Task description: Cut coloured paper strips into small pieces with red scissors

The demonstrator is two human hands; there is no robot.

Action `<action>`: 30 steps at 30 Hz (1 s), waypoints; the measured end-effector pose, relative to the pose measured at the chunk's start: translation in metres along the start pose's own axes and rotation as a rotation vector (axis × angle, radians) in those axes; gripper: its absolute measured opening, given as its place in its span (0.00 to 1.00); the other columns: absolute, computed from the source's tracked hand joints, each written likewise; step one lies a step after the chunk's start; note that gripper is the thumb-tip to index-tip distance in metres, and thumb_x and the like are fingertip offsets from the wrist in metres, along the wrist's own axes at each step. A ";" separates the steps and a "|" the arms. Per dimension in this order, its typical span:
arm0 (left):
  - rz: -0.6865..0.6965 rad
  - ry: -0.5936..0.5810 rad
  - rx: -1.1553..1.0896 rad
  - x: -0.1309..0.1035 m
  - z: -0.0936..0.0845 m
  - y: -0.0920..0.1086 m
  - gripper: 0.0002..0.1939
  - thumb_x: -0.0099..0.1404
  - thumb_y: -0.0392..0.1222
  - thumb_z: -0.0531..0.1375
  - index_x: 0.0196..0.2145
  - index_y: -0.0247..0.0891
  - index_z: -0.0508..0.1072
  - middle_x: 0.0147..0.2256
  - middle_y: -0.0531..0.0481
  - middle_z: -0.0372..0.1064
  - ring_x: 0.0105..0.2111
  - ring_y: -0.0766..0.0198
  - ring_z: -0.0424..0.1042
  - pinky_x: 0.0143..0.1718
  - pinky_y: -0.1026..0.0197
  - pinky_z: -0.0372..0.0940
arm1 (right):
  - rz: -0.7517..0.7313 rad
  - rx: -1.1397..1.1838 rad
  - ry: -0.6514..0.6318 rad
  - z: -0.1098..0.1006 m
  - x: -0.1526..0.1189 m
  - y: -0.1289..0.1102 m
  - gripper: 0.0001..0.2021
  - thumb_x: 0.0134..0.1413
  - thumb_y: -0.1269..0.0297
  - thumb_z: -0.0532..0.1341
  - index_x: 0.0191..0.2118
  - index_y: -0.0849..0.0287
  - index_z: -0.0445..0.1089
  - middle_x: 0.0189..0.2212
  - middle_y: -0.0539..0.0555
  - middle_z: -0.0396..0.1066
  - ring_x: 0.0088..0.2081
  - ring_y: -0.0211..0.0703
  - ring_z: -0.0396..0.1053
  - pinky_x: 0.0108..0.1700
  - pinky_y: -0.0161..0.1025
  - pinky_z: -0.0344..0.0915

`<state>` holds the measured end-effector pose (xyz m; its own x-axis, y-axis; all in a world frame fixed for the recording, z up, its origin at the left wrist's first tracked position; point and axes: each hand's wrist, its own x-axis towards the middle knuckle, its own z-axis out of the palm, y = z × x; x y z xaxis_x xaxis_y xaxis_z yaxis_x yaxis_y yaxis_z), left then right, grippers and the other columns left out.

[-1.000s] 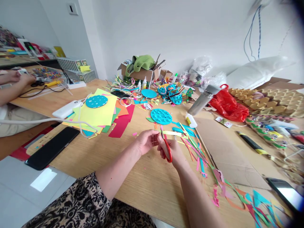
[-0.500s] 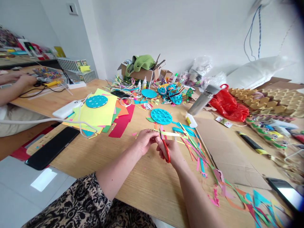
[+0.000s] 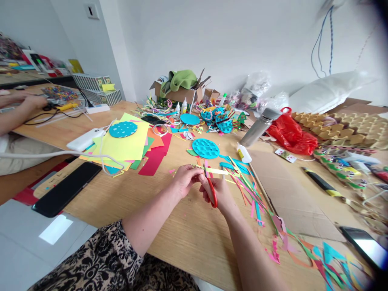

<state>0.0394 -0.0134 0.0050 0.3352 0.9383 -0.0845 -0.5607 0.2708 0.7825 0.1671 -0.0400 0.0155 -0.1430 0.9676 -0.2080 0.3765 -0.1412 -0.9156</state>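
Note:
Red-handled scissors point(image 3: 214, 196) are gripped in my right hand point(image 3: 222, 197), with the blades pointing away from me. Between the fingers of my left hand point(image 3: 187, 180) is a pale yellow paper strip point(image 3: 216, 171), which runs to the right across the scissor blades. The fingertips of both hands nearly meet; whether they touch is unclear. Just beyond them lies a blue paper disc point(image 3: 205, 148) with raised folded bits. Narrow coloured paper strips point(image 3: 247, 186) are scattered to the right of my hands.
Coloured paper sheets point(image 3: 127, 141) and a black phone point(image 3: 66, 189) lie at left. A white glue bottle point(image 3: 244, 153), a metal flask point(image 3: 260, 127), flat cardboard point(image 3: 291, 194) and a box cutter point(image 3: 321, 182) are at right. Another person's hand point(image 3: 34, 102) is at far left.

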 end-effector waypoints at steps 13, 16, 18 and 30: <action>0.003 -0.003 -0.010 0.000 -0.001 0.000 0.10 0.51 0.38 0.61 0.17 0.34 0.65 0.16 0.56 0.59 0.17 0.71 0.60 0.21 0.64 0.57 | -0.031 -0.041 0.012 0.002 -0.001 0.002 0.26 0.48 0.41 0.58 0.19 0.63 0.65 0.11 0.50 0.61 0.12 0.32 0.59 0.13 0.28 0.53; 0.007 0.031 -0.004 0.000 -0.001 0.000 0.09 0.49 0.37 0.62 0.17 0.33 0.66 0.16 0.56 0.59 0.17 0.71 0.60 0.23 0.64 0.57 | -0.019 -0.037 0.014 0.002 0.000 0.003 0.26 0.48 0.41 0.58 0.18 0.62 0.65 0.11 0.49 0.61 0.12 0.33 0.59 0.13 0.28 0.53; 0.007 0.040 0.006 0.000 0.000 0.001 0.08 0.49 0.36 0.62 0.17 0.33 0.66 0.16 0.56 0.59 0.17 0.71 0.61 0.23 0.64 0.58 | -0.021 -0.037 0.011 0.001 0.000 0.003 0.26 0.48 0.41 0.58 0.18 0.62 0.65 0.11 0.49 0.61 0.12 0.33 0.59 0.13 0.28 0.53; 0.003 0.124 0.044 0.001 -0.002 0.004 0.05 0.46 0.36 0.63 0.20 0.32 0.70 0.18 0.54 0.65 0.19 0.70 0.64 0.26 0.63 0.60 | 0.009 -0.057 -0.019 0.000 -0.001 -0.003 0.26 0.48 0.41 0.58 0.18 0.62 0.65 0.10 0.49 0.60 0.11 0.32 0.58 0.13 0.27 0.52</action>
<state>0.0362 -0.0106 0.0065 0.2361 0.9592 -0.1556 -0.5268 0.2609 0.8090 0.1662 -0.0408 0.0191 -0.1561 0.9622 -0.2233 0.4297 -0.1374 -0.8925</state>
